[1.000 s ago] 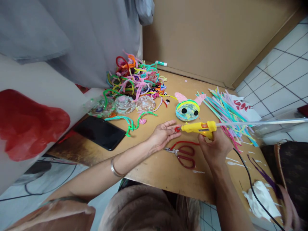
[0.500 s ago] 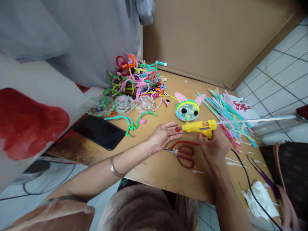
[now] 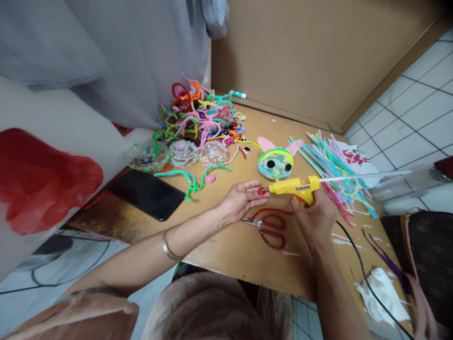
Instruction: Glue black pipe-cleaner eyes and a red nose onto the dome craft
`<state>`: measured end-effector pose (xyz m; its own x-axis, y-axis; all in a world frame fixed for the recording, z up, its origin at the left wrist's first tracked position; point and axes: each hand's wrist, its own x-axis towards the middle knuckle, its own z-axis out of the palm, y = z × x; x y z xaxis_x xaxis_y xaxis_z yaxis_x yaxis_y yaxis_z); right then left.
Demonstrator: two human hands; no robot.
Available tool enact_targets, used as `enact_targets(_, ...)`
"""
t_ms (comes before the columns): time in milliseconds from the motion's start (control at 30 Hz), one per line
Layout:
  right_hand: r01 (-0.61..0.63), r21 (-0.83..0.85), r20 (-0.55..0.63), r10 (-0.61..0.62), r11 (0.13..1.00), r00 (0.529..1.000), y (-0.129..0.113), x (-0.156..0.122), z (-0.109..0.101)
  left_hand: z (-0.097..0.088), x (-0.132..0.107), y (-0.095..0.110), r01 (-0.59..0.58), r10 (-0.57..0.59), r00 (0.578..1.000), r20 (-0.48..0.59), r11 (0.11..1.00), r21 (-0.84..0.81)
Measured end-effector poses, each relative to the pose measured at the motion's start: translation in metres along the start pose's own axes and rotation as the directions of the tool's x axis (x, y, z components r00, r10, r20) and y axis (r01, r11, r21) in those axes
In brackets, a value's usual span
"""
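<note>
My left hand is palm up over the table, thumb and fingers holding a small red coil that looks like rolled pipe cleaner. A yellow hot glue gun is gripped in my right hand, its nozzle at the coil. From the back of the gun a long clear glue stick sticks out. Just beyond the gun sits a round animal face with black eyes, pink ears and a yellow and green band. Red-handled scissors lie below my left hand, beside a red pipe cleaner.
Pipe cleaners are spread at the right, near a black bag and crumpled white tissue. A tangled colourful craft pile and a black phone are at left. The gun's black cord trails right.
Both hands stay almost still, with the glue gun's nozzle still at the red coil. The far end of the glue stick shows slightly further left.
</note>
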<state>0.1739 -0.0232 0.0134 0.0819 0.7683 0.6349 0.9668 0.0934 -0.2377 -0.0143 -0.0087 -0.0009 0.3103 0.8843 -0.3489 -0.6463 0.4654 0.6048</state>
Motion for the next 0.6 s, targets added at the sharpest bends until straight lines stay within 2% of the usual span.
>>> enact_targets(600, -0.007, -0.018, -0.013, 0.007, 1.0, 1.0, -0.001, 0.0004, -0.0008, -0.0022, 0.0012, -0.0027, -0.004, 0.004, 1.0, 0.018, 1.0, 0.005)
